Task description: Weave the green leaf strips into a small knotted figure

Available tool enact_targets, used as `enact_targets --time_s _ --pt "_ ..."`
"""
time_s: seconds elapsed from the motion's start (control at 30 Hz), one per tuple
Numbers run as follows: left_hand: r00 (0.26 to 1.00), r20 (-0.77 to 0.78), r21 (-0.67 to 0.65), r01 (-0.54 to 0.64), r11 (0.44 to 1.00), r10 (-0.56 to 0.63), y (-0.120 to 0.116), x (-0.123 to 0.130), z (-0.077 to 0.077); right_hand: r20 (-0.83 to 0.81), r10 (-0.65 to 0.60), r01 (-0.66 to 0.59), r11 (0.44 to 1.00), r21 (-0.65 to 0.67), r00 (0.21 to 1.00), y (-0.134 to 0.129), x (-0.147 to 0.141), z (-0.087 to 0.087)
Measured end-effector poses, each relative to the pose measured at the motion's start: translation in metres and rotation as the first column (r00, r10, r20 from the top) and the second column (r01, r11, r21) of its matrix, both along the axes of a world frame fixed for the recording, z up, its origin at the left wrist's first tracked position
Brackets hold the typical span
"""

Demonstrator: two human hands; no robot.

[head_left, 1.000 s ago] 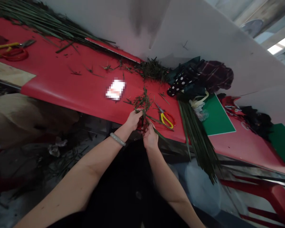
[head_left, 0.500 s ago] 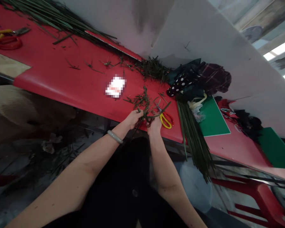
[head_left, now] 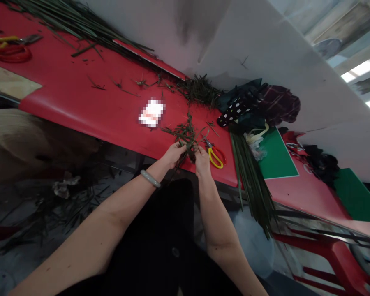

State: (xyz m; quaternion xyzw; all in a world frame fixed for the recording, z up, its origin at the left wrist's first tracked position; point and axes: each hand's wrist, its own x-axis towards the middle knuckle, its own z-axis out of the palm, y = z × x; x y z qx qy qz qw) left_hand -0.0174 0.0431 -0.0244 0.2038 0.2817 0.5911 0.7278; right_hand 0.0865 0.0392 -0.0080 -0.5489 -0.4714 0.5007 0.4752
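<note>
Close to the red table's front edge, my left hand [head_left: 174,154] is closed on a knot of dark green leaf strips [head_left: 189,149], with thin ends sticking out below it. My right hand [head_left: 202,159] pinches the same woven strips from the other side, thumb and fingers together. Just right of that hand lies a pair of scissors [head_left: 216,158] with one yellow and one red handle. Loose leaf scraps [head_left: 185,130] lie on the table beyond my hands. How the strips cross between my fingers is too small to make out.
Long green leaves [head_left: 253,181] hang over the front edge at right, beside a green board [head_left: 282,158]. Bundled cloth [head_left: 277,102] and a heap of cuttings [head_left: 202,91] sit by the wall. A glowing blurred rectangle [head_left: 152,112] and more scissors [head_left: 14,51] lie left. Red chair [head_left: 342,259] stands right.
My right hand has turned more upright and its fingers have come up to the knot. The long strip that stuck out to the right over that hand no longer shows there.
</note>
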Motion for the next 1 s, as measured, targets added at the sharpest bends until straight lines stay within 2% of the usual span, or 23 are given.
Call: enact_targets --time_s 0.1,0.27,0.33,0.43,0.57,0.7,0.83,1.0 --pt "1.0 -0.004 -0.021 -0.005 1.0 0.005 0.0 0.0 0.003 -0.013 -0.039 0.04 0.999 0.026 0.999 0.004 0.001 0.001" --pt "1.0 -0.026 -0.021 -0.007 1.0 0.007 0.0 0.0 0.0 -0.09 -0.167 0.171 0.984 0.042 0.982 -0.001 0.001 -0.007" --pt "0.999 -0.032 -0.016 0.011 1.0 -0.011 -0.002 0.0 -0.002 -0.054 -0.127 0.125 0.991 -0.037 0.99 -0.008 0.0 -0.009" --pt "0.998 -0.062 -0.031 0.01 0.999 -0.011 -0.004 0.0 -0.004 0.056 0.022 -0.013 0.989 -0.15 0.998 -0.02 -0.002 -0.012" --pt "0.99 -0.111 0.009 -0.082 0.997 0.082 -0.002 0.002 -0.004 0.134 0.028 -0.015 0.995 -0.095 0.991 -0.026 0.001 -0.014" --pt "0.988 -0.136 0.012 -0.069 0.998 0.07 -0.001 0.005 -0.002 0.219 -0.021 0.029 0.999 -0.035 0.976 -0.02 0.011 -0.008" --pt "0.987 -0.12 0.038 -0.104 0.994 0.108 -0.002 0.005 0.0 0.374 0.036 -0.009 0.997 -0.074 0.927 -0.023 0.02 -0.002" --pt "0.985 -0.082 -0.012 -0.153 0.988 0.151 -0.002 0.004 -0.001 0.382 0.089 -0.058 0.994 -0.092 0.92 -0.037 0.024 -0.008"
